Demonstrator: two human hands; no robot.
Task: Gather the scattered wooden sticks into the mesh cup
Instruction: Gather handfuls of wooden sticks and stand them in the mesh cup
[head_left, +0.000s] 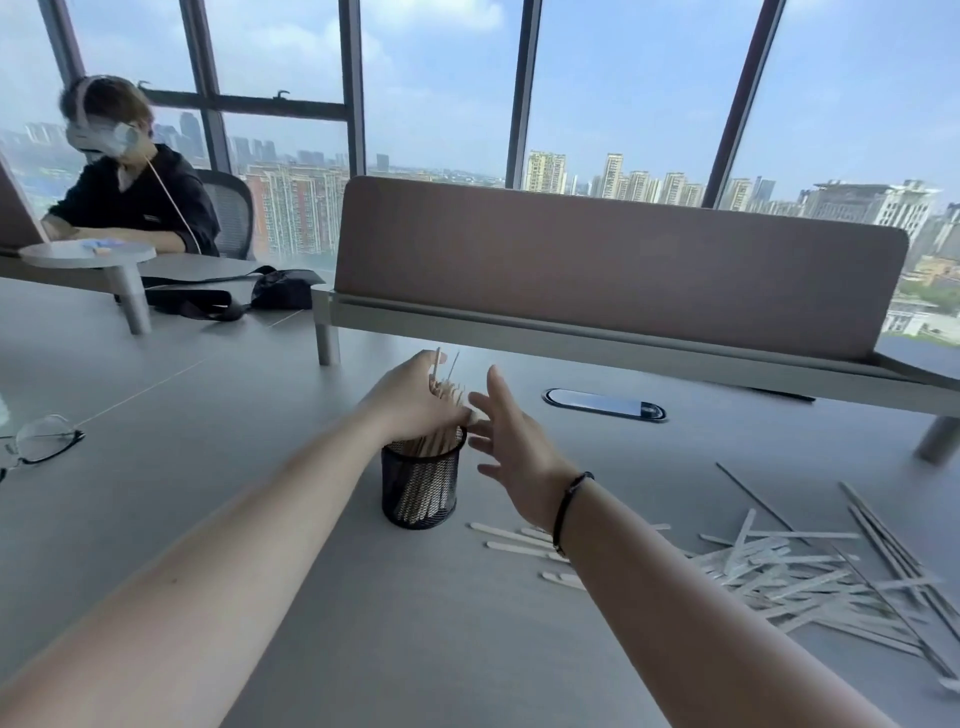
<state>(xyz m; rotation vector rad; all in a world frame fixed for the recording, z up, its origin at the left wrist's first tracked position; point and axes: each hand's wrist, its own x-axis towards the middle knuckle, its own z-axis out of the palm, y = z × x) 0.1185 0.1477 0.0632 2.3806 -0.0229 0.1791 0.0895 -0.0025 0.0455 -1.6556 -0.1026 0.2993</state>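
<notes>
A black mesh cup stands upright on the grey table, packed with wooden sticks that rise above its rim. My left hand is curled around the tops of those sticks, just above the cup. To the cup's right, my right hand hovers with fingers spread and nothing in it; a black band is on its wrist. A loose heap of flat wooden sticks and thin skewers lies scattered on the table at the right, partly hidden by my right forearm.
A brown desk divider on a raised shelf runs across behind the cup. A cable port is set in the table. Glasses lie at the left edge. A black bag and a seated person are at far left.
</notes>
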